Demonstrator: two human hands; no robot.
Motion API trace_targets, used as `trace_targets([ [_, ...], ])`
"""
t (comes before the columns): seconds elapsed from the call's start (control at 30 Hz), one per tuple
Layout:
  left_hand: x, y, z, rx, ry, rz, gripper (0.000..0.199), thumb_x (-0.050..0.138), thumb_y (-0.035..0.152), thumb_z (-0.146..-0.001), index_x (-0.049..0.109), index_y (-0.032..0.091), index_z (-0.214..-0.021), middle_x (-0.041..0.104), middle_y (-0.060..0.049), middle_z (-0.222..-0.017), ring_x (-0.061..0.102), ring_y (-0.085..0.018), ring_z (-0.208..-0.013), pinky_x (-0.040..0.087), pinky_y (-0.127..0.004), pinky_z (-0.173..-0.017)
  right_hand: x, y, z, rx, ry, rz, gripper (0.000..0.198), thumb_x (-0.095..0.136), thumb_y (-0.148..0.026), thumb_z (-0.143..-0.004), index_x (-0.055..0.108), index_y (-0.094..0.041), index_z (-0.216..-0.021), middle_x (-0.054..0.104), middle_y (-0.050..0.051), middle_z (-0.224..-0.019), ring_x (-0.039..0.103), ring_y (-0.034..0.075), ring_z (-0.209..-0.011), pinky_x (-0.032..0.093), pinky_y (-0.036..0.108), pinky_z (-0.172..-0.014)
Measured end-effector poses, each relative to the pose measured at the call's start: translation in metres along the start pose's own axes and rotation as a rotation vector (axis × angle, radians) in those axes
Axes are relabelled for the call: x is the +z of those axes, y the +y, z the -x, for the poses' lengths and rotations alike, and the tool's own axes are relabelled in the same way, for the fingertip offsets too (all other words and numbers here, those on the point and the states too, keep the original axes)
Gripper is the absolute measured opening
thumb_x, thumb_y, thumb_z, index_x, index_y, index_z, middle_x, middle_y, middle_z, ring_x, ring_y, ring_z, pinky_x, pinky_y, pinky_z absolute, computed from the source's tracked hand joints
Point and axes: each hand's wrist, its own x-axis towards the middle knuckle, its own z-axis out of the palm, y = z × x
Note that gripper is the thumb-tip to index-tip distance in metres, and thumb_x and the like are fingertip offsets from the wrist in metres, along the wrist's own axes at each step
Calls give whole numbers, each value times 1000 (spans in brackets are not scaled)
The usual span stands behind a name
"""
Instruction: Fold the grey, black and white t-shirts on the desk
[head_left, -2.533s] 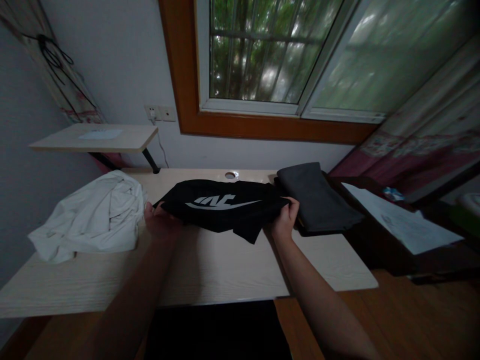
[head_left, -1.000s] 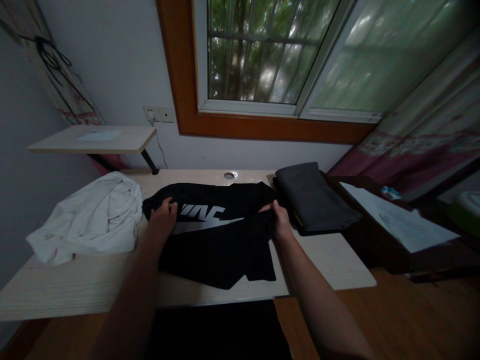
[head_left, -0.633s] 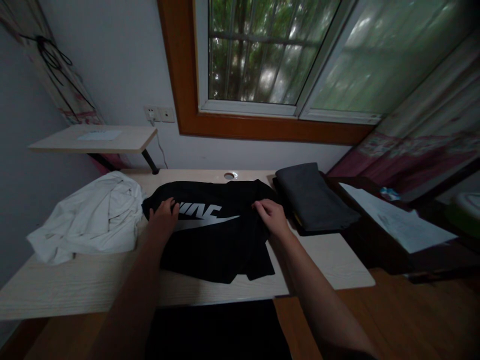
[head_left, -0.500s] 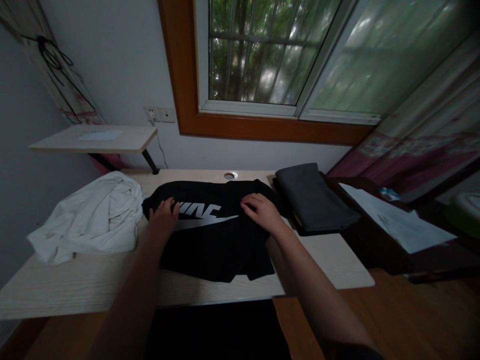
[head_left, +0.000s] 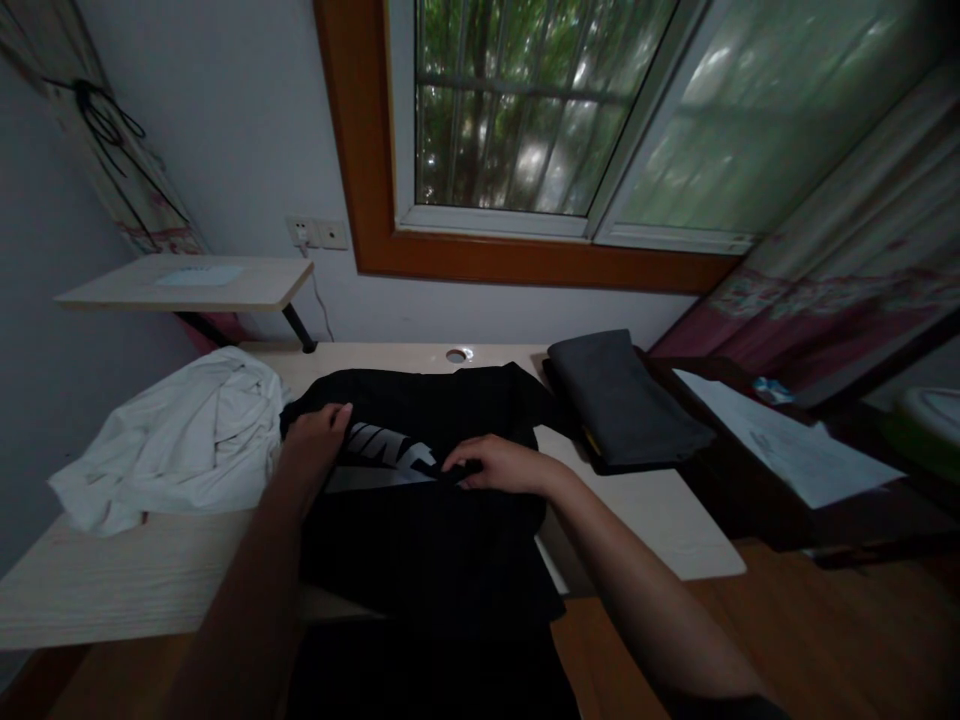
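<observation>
A black T-shirt with a large pale printed logo lies across the light wooden desk, its lower part reaching over the front edge. My left hand is closed on the shirt's left side, beside the print; most of its fingers are hidden. Near the right end of the logo, my right hand pinches a fold of the cloth between thumb and fingers. The print is creased where the fabric bunches up under that hand.
Crumpled white cloth lies at the left, below a small raised shelf. Folded dark grey fabric sits at the back right. Beyond it, a sheet of paper rests on a dark surface. A window is behind the desk.
My right hand has moved left and toward me and now pinches the cloth. The shirt's lower part has come over the desk's front edge, and its print has creased.
</observation>
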Motion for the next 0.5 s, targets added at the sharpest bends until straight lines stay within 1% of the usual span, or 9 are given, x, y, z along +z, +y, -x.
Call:
trace_targets([
  [0.1, -14, 5, -8, -101, -110, -300, 45, 38, 51, -100, 72, 24, -110, 77, -13, -106, 71, -32, -106, 50, -45, -97, -3, -5, 11, 41, -204, -187, 35, 76, -30, -87, 75, -27, -122, 77, 3, -111, 72, 18, -100, 53, 28, -89],
  [0.13, -18, 7, -10, -120, -147, -381, 47, 36, 52, -100, 72, 24, -111, 77, -13, -106, 71, -32, -103, 51, -44, -93, -6, -4, 13, 78, -238, -262, 37, 74, -37, -89, 74, -25, -124, 77, 4, -109, 72, 18, -96, 53, 28, -87],
  [0.17, -21, 10, -13, -132, -178, -445, 48, 35, 53, -100, 72, 25, -113, 77, -13, -107, 72, -32, -101, 52, -44, -90, -10, -1, 14, 118, -237, -330, 39, 70, -44, -92, 72, -23, -126, 77, 6, -107, 72, 17, -91, 54, 29, -84],
  [0.2, -23, 14, -16, -135, -199, -497, 48, 35, 52, -100, 72, 25, -115, 76, -13, -107, 72, -32, -99, 53, -44, -87, -14, 4, 14, 157, -190, -375, 41, 65, -48, -95, 71, -21, -126, 76, 7, -106, 72, 17, -86, 55, 29, -80],
  [0.27, -23, 21, -24, -96, -207, -568, 44, 37, 47, -100, 71, 25, -118, 76, -13, -109, 71, -32, -100, 53, -43, -86, -25, 16, 10, 233, 12, -345, 42, 57, -51, -99, 72, -20, -122, 76, 8, -102, 70, 16, -78, 55, 29, -74],
  [0.33, -19, 29, -35, -3, -175, -603, 39, 41, 38, -99, 71, 24, -120, 75, -13, -112, 68, -31, -104, 52, -41, -89, -37, 29, 1, 301, 271, -126, 35, 58, -47, -100, 74, -20, -115, 75, 8, -103, 70, 17, -81, 56, 30, -78],
  [0.37, -15, 33, -41, 59, -147, -607, 38, 43, 34, -98, 71, 23, -120, 74, -13, -115, 66, -30, -107, 51, -41, -92, -43, 35, -4, 334, 365, 8, 32, 59, -45, -99, 74, -20, -115, 74, 9, -108, 70, 18, -88, 56, 31, -82],
  [0.43, -4, 40, -54, 177, -92, -593, 38, 43, 28, -97, 71, 20, -122, 71, -14, -121, 61, -31, -113, 50, -41, -95, -53, 44, -14, 383, 464, 195, 31, 62, -41, -100, 70, -20, -120, 70, 11, -121, 68, 21, -101, 57, 37, -90],
  [0.5, 8, 42, -69, 260, -60, -574, 39, 42, 26, -98, 71, 18, -123, 68, -15, -125, 58, -32, -117, 49, -41, -98, -60, 51, -22, 410, 481, 262, 35, 63, -40, -100, 64, -19, -127, 64, 11, -130, 65, 23, -109, 57, 43, -94],
])
